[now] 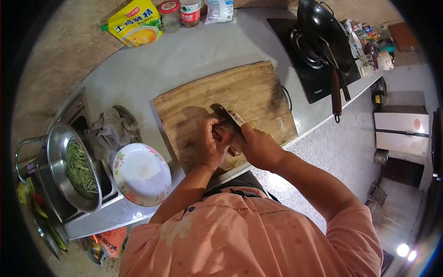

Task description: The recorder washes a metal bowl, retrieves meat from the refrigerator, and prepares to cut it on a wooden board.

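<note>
On the worn wooden cutting board (193, 90), my right hand (261, 147) grips a kitchen knife (226, 117) with a dark blade that points up and to the left. My left hand (216, 143) has its fingers bent around a piece of food, perhaps meat (233, 151), and holds it against the board just left of the blade. Part of the food shows beyond the knife; the rest is hidden under my hands and the blade, so its exact kind cannot be told. Both hands are close together near the board's front edge.
A floral-rimmed white plate (119, 183), a grey cloth (116, 126) and a steel basin (95, 173) of green beans (79, 168) lie to the left. A dark wok (323, 31) stands on the black cooktop (311, 90) at right. A yellow seasoning pouch (135, 24) and jars stand behind.
</note>
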